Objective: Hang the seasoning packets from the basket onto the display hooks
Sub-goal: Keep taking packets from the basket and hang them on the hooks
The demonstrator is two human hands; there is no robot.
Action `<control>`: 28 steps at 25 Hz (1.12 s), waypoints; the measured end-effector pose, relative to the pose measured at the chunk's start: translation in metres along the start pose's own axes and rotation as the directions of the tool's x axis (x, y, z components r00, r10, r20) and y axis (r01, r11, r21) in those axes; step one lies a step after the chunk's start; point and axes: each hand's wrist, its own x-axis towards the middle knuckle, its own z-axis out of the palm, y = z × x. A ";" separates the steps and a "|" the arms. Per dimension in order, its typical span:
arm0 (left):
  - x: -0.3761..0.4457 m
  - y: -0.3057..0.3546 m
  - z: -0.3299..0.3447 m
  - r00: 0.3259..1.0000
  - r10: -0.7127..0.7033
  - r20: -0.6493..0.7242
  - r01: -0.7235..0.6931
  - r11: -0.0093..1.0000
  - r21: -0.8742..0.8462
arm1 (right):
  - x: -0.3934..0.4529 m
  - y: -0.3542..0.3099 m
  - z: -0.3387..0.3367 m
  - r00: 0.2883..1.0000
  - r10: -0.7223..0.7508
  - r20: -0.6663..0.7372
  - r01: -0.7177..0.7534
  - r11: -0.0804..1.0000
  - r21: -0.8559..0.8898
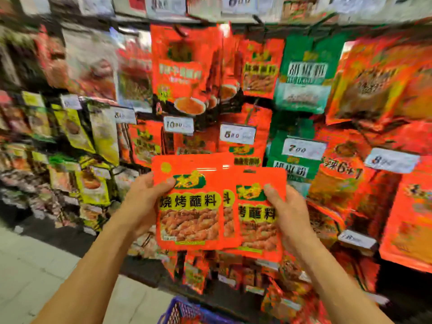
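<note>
Holding a fanned stack of flat orange-red plastic seasoning packets [210,206] at centre frame, both hands are occupied: left hand [142,202] grips the stack's left edge, thumb across the front packet; right hand [289,213] pinches the right edge of the rearmost packet, thumb on its face. Count: at least three packets visible in the fan (front one whole, a sliver of a middle one, a rear one at right); more behind cannot be ruled out. Handling, judged: light, thin, flexible pouches with glossy film, likely slippery against each other, so the fan could slide apart; contents look granular and not fragile. Best hold is probably the upper corners near the hang hole, keeping the top edge taut for threading. Hanging orange-red packets [187,71] and green packets [304,73] fill the upper centre and upper right of the frame, hooks mostly hidden by blur. White price tags [237,134] sit mid-frame; five read clearly. One blue mesh basket [184,311] shows at bottom centre, contents not visible.
</note>
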 end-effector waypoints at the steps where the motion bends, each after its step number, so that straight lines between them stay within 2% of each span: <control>1: 0.005 0.018 0.003 0.999 0.034 0.014 -0.034 0.999 -0.004 | 0.008 -0.022 0.002 0.998 -0.051 -0.023 0.050 0.999 -0.016; 4: 0.019 0.066 0.009 0.988 0.137 0.067 -0.138 0.990 0.003 | 0.024 -0.077 0.010 0.978 -0.186 -0.095 0.181 0.981 -0.067; 9: 0.049 0.121 0.014 0.965 0.217 0.150 -0.220 0.975 0.008 | 0.049 -0.133 0.028 0.955 -0.262 -0.136 0.265 0.964 0.007; 13: 0.073 0.150 0.021 0.940 0.294 0.175 -0.297 0.955 -0.012 | 0.076 -0.170 0.047 0.931 -0.307 -0.197 0.304 0.952 -0.043; 19: 0.098 0.166 0.027 0.929 0.331 0.167 -0.332 0.943 -0.025 | 0.127 -0.202 0.070 0.911 -0.273 -0.310 0.247 0.961 -0.123; 23: 0.104 0.166 0.037 0.923 0.347 0.168 -0.348 0.937 -0.024 | 0.153 -0.206 0.069 0.908 -0.212 -0.360 0.205 0.977 -0.059; 28: 0.112 0.167 0.044 0.920 0.339 0.198 -0.341 0.940 -0.025 | 0.165 -0.202 0.068 0.897 -0.214 -0.386 0.205 0.977 -0.066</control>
